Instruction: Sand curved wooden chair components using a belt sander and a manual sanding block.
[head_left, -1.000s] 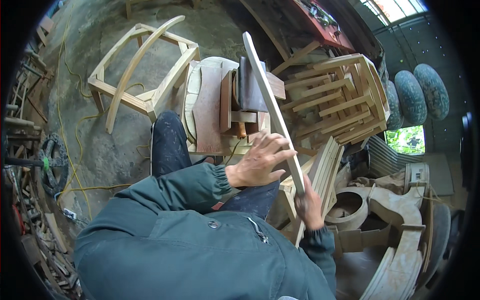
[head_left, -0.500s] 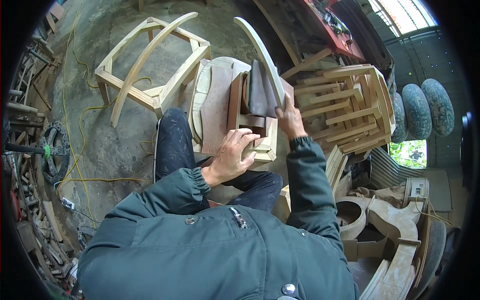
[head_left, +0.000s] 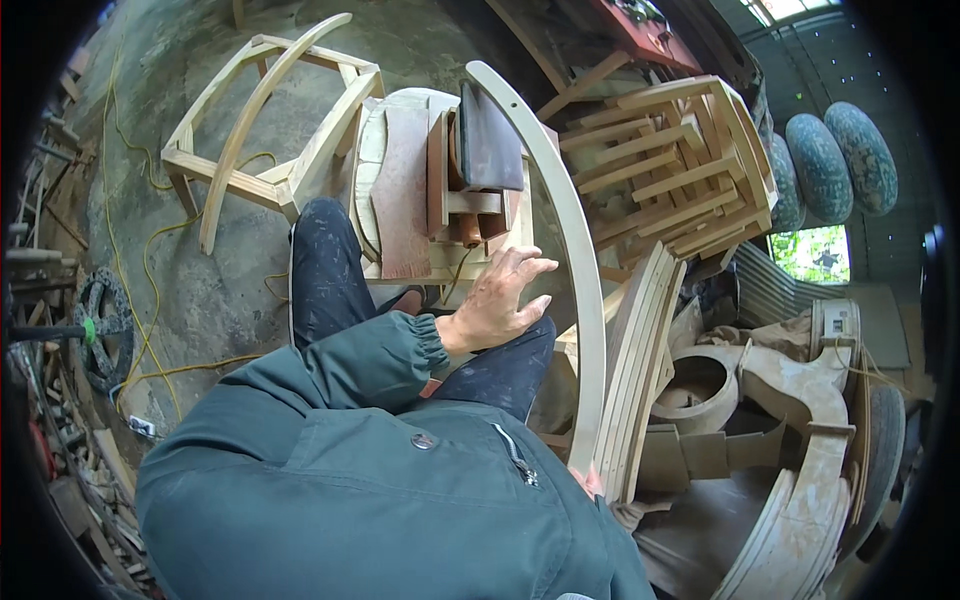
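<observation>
A long, curved, pale wooden strip [head_left: 582, 270] runs from beside the bench down along my right side. Its lower end is in my right hand [head_left: 586, 480], which is mostly hidden by my jacket; part of its fingers shows against the wood. My left hand [head_left: 498, 300] is held above my right knee, fingers apart and empty, to the left of the strip. Just beyond it, a dark flat plate [head_left: 490, 140] stands tilted in a brown wooden holder [head_left: 438, 180] on a low bench with a brown board [head_left: 405, 215]. The strip's upper end overlaps the plate's far right edge; contact cannot be told.
A wooden chair frame [head_left: 275, 180] stands at the far left with a curved piece leaning across it. Slatted wooden frames [head_left: 680, 180] and several curved strips [head_left: 640, 370] are stacked to the right. A yellow cord [head_left: 150, 330] crosses the floor near a handwheel [head_left: 103, 318].
My right hand has drawn the curved strip back towards my right side. The left hand has moved off the bench edge, slightly right and nearer me. The whole view has shifted.
</observation>
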